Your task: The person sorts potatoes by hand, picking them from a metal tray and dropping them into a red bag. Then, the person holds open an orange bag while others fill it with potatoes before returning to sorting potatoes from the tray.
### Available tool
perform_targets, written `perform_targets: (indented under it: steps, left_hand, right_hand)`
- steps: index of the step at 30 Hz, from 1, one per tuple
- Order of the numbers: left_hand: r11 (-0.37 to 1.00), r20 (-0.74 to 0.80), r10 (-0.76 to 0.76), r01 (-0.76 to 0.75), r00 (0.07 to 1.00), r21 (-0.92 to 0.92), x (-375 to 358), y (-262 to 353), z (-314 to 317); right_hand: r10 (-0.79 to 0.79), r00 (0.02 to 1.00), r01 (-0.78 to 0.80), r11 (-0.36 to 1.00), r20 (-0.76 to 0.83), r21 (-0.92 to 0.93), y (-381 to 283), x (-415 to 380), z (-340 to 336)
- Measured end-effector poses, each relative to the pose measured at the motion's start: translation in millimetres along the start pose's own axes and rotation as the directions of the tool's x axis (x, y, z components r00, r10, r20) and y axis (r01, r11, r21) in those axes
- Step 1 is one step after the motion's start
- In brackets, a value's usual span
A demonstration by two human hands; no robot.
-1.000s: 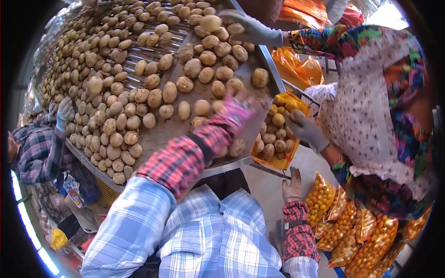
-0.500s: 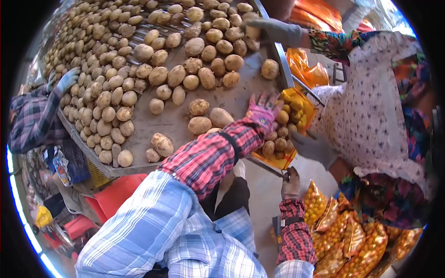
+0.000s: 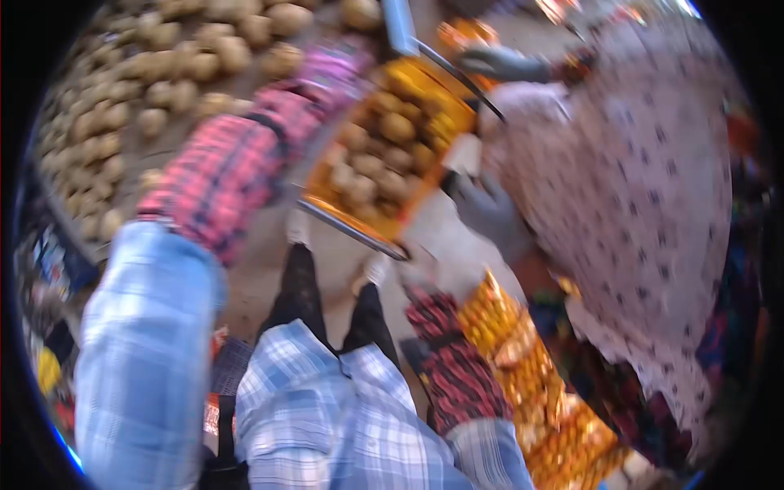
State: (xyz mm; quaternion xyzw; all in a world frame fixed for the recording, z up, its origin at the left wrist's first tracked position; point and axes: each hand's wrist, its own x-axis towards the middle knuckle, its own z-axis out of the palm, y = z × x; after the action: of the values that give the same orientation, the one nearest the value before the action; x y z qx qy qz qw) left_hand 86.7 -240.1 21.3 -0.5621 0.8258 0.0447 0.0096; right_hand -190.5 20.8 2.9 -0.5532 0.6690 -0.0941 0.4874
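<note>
My left hand [image 3: 336,69], in a pink-purple glove, reaches across the table's edge beside the potatoes [image 3: 216,53]; motion blur smears its fingers. Below it to the right, an orange-yellow mesh bag [image 3: 331,159] hangs open in a metal frame, with potatoes [image 3: 376,155] inside. A curved metal bar [image 3: 347,229] runs along the bag's near side. My right hand [image 3: 420,265], blurred, is closed at the right end of that bar.
A co-worker in a pale patterned apron [image 3: 637,188] stands at right. One grey-gloved hand [image 3: 490,212] is by the bag beside a pale flat thing [image 3: 464,155]; the other [image 3: 506,64] is beyond the frame. Filled mesh bags [image 3: 531,384] lie on the floor at lower right.
The view has swung down and right, bringing the bag nearer the middle. My left hand's spread fingers are now blurred. The co-worker's far hand has moved off the table's potatoes.
</note>
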Motion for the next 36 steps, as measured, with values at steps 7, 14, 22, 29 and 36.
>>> perform_targets:
  steps: [7, 14, 22, 29, 36]
  left_hand:
    - [0.97, 0.04, -0.231, 0.227, 0.972, 0.088, -1.3, 4.1, -0.7]
    - [0.979, 0.064, -0.203, 0.204, 0.977, -0.006, -19.4, 13.9, -29.7]
    - [0.987, 0.078, -0.158, 0.159, 0.984, 0.001, -25.6, 13.4, -31.9]
    - [0.987, 0.05, -0.146, 0.148, 0.988, -0.055, -17.7, 8.0, -23.2]
    - [0.985, 0.091, -0.154, 0.16, 0.984, -0.067, -14.2, 8.2, -24.9]
  right_hand:
    - [0.25, 0.906, -0.352, 0.892, 0.341, 0.282, 9.8, 5.1, -17.5]
    - [-0.044, 0.429, -0.899, 0.077, 0.902, 0.431, 3.9, -51.9, -24.8]
    - [-0.507, 0.846, 0.531, 0.765, 0.166, -0.364, -94.8, 29.8, -29.3]
    - [-0.317, 0.855, 0.482, 0.779, 0.411, -0.402, -75.3, 92.2, 23.9]
    - [-0.082, 0.878, -0.037, 0.971, 0.471, 0.238, -54.6, 110.5, 58.9]
